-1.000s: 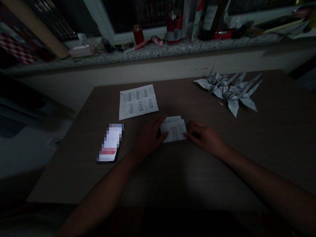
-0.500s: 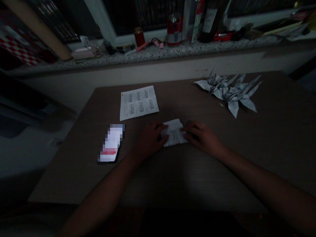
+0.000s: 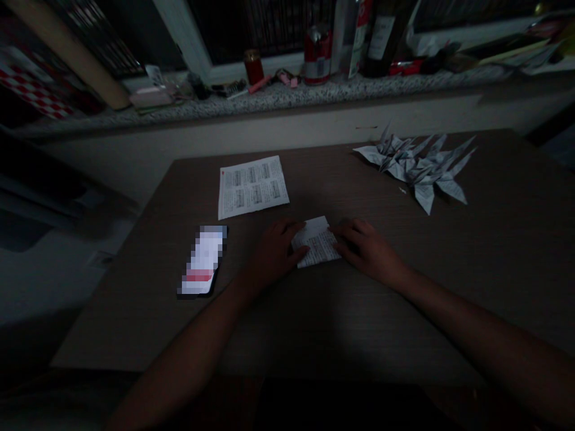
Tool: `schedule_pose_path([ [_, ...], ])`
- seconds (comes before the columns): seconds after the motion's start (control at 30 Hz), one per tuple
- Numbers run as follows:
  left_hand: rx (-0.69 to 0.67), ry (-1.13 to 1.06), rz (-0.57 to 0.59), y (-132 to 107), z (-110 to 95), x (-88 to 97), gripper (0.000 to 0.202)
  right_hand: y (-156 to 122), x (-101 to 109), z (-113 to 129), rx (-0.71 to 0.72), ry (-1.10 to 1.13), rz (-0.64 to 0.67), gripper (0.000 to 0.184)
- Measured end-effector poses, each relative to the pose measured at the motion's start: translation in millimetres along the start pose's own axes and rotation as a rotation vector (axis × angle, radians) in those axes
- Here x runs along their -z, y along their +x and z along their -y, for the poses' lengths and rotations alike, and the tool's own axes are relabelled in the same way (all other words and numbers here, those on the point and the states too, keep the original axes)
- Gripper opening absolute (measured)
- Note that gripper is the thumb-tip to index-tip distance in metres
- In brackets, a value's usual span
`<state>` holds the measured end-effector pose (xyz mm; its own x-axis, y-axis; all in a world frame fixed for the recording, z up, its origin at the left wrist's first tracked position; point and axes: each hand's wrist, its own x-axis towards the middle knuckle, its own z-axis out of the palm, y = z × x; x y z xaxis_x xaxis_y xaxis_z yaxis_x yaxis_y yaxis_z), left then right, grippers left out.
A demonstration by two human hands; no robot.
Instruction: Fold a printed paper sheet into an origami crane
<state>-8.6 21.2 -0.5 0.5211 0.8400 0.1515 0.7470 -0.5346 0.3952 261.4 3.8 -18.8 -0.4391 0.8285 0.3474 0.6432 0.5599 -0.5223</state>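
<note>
A small folded sheet of printed paper (image 3: 318,244) lies on the table between my hands. My left hand (image 3: 275,251) grips its left edge, the thumb near the lower corner and the fingers at the upper one. At the right edge, my right hand (image 3: 365,246) holds the paper with bent fingers; its fingertips are partly dark and hard to make out. Beyond my left hand a flat printed sheet (image 3: 254,188) rests on the table. Several folded paper cranes (image 3: 417,164) sit in a cluster at the back right.
A phone (image 3: 203,260) with a lit, blurred screen lies left of my left arm on the wooden table (image 3: 305,329). Behind the table, a stone windowsill (image 3: 215,108) bears a red can (image 3: 317,57), a dark bottle (image 3: 380,42), a small jar (image 3: 254,67) and other clutter.
My right fingers have drawn back slightly to the right edge of the folded paper. Its upper layer now lies more evenly. My left hand has barely shifted.
</note>
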Motion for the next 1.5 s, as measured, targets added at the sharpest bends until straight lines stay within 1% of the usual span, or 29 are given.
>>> schedule_pose_path([
  [0.17,0.018,-0.014,0.015,-1,1,-2.1,0.063,2,-1,2,-0.085,-0.002,-0.002,0.039],
  [0.27,0.044,-0.024,0.026,-2,0,-3.0,0.069,2,-3,3,-0.110,-0.029,0.000,0.042],
  [0.5,0.051,-0.093,0.031,-3,0,-2.8,0.062,2,-5,4,-0.119,-0.074,0.014,0.045],
  [0.63,0.088,-0.141,0.030,-3,1,-4.5,0.067,1,-7,1,-0.109,-0.076,0.019,0.045],
  [0.73,0.089,-0.163,0.029,-4,2,-5.0,0.068,1,-6,0,-0.099,-0.082,0.026,0.047],
  [1.0,0.068,-0.260,0.020,-2,-2,2.2,0.059,1,-3,4,-0.112,-0.062,0.051,0.055],
  [1.1,0.090,-0.291,0.026,-1,-4,4.9,0.047,1,-5,2,-0.118,-0.061,0.052,0.055],
  [1.17,0.126,-0.320,0.007,0,-5,6.0,0.038,0,-6,1,-0.121,-0.061,0.049,0.055],
  [1.23,0.158,-0.371,-0.011,0,-5,7.0,0.033,0,-6,1,-0.119,-0.057,0.042,0.053],
  [1.4,0.181,-0.457,-0.004,0,-9,11.5,0.039,0,-5,3,-0.115,-0.043,0.028,0.050],
  [1.5,0.191,-0.555,0.024,-1,-11,14.4,0.037,0,-3,4,-0.119,-0.018,0.034,0.048],
])
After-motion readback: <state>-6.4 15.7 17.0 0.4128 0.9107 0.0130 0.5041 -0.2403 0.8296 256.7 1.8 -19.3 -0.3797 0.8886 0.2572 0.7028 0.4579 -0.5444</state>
